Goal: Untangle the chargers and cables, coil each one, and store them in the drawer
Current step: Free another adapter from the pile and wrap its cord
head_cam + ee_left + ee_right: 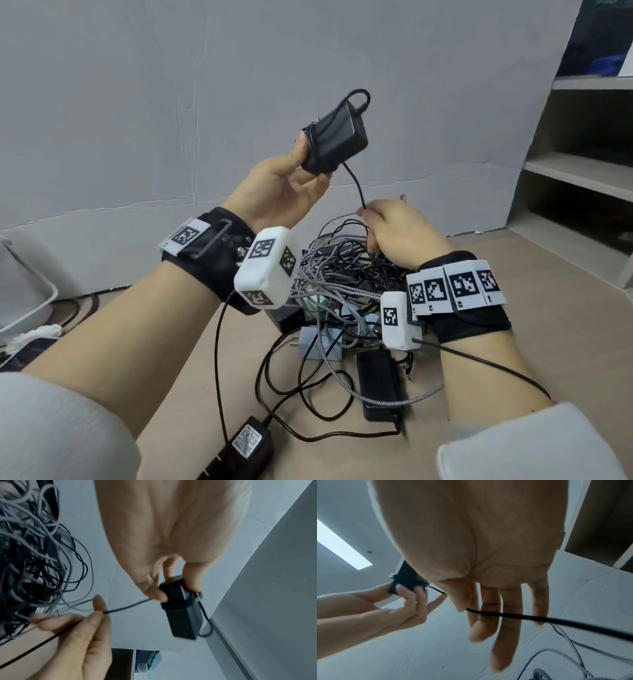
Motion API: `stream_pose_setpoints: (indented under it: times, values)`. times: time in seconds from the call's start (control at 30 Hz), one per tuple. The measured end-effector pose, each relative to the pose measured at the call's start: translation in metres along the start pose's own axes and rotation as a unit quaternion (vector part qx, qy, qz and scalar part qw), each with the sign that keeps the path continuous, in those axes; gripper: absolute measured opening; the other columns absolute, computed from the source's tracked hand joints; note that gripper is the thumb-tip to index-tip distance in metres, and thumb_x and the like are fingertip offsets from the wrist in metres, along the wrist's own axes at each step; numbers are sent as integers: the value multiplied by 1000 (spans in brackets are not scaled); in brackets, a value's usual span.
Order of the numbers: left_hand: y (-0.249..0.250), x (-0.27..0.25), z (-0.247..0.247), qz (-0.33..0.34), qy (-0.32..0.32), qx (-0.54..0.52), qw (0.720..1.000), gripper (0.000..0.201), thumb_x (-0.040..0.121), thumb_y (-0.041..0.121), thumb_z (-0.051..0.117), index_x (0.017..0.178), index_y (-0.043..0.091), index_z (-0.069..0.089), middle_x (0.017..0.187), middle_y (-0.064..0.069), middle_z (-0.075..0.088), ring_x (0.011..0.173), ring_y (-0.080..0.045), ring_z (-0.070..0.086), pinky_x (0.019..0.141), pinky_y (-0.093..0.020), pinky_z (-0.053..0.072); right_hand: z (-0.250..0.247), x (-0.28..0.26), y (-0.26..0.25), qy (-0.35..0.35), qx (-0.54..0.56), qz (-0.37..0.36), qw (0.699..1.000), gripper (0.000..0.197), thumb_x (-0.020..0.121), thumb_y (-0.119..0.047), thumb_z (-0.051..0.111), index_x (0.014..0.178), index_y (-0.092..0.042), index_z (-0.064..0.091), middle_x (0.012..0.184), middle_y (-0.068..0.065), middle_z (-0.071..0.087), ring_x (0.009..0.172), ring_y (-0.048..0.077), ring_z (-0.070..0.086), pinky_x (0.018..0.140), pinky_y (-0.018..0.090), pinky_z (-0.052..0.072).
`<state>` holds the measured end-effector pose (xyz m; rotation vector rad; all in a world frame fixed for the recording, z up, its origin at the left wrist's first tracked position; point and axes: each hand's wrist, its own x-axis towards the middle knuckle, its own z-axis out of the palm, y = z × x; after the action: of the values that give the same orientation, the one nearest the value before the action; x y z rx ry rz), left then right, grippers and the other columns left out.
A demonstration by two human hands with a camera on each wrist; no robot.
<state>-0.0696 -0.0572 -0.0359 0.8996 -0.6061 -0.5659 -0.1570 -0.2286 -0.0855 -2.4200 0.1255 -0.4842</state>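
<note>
1. Gripping a black charger (334,137) aloft, the left hand (284,192) curls thumb and fingers round it.
2. Its thin cable (356,186) runs down to the right hand (400,236), pinched between thumb and forefinger.
3. Below lies a tangled pile (342,291) on the floor (513,308), with a long black adapter (378,383) beside it and shelves (582,178) to the right.

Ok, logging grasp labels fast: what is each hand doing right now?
Left hand: closed on the boxy black plastic charger, held raised.
Right hand: pinching that charger's thin black cable between thumb and forefinger.
</note>
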Motion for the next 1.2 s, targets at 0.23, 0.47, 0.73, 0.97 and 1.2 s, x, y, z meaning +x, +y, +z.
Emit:
stream_pose_setpoints:
  times: [0.23, 0.47, 0.73, 0.97, 1.2]
  values:
    - [-12, 14, 6, 26, 111, 237, 965, 14, 100, 24, 62, 106, 12, 58, 84, 1, 65, 72, -12, 59, 73, -27, 47, 6, -13, -31, -85, -55, -25, 994, 35, 106, -26, 45, 84, -4, 60, 66, 3, 51, 68, 22, 49, 53, 28, 29]
    - [-16, 10, -10, 103, 158, 372, 909, 22, 96, 10, 67, 113, 8, 53, 98, -5, 65, 85, -18, 68, 89, -45, 58, -8, -20, -31, -70, -4, -15, 997, 33, 94, -9, 52, 120, -25, 65, 79, -3, 63, 55, 10, 55, 54, 24, 52]
    - [-3, 11, -33, 93, 105, 564, 814, 29, 89, 13, 75, 115, 13, 60, 101, -3, 65, 88, -21, 67, 80, -27, 57, -20, -16, -20, 54, 20, -27, 998, 12, 98, -16, 58, 96, -19, 70, 72, -2, 72, 48, -5, 55, 58, 16, 42]
    - [-6, -2, -23, -7, -26, 441, 897, 18, 99, 16, 60, 115, 10, 64, 97, -4, 70, 83, -14, 65, 73, -24, 54, -23, -10, -12, 179, 53, -46, 981, 14, 100, -18, 56, 95, -23, 68, 74, -8, 67, 68, -4, 57, 63, 10, 40]
    - [2, -6, -13, -69, -88, 379, 919, 40, 92, 28, 58, 120, 1, 62, 105, -11, 63, 82, -14, 60, 72, -22, 52, -21, -8, -9, 181, 71, -44, 980, 16, 101, -17, 55, 100, -19, 70, 78, -12, 67, 80, 5, 65, 70, 11, 42]
